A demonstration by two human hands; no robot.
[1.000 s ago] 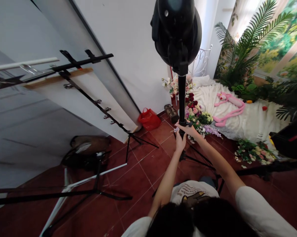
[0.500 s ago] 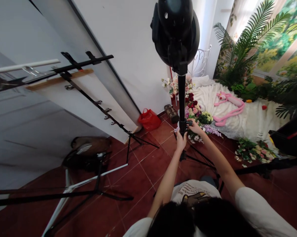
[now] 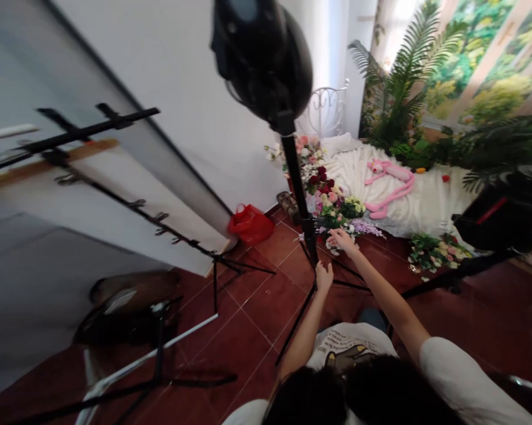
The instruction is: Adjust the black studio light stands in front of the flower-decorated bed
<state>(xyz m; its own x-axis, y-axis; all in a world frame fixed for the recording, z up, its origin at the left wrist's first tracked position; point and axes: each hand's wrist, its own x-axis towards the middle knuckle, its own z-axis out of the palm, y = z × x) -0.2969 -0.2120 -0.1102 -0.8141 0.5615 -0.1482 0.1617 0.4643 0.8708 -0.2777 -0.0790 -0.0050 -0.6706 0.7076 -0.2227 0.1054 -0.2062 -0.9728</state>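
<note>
A black light stand (image 3: 296,171) leans in front of me, with a large black studio light (image 3: 263,56) on its top. My left hand (image 3: 324,276) is just right of the pole's lower part, its fingers apart and nothing visible in it. My right hand (image 3: 342,241) is off to the right of the pole's knob, fingers spread and holding nothing that shows. The stand's thin legs (image 3: 296,321) spread over the red tiled floor. Flowers (image 3: 327,198) lie behind the pole and my right hand.
At the left, a clamp stand (image 3: 128,203) holds white boards. A red plastic bag (image 3: 251,224) sits by the wall. A bed (image 3: 429,198) with a pink plush toy (image 3: 394,177) stands beyond. Another black light (image 3: 502,209) is at the right.
Both hands have come off the pole and opened. The pole and its light now tilt to the left. The whole view has shifted, with the bed and wall further left.
</note>
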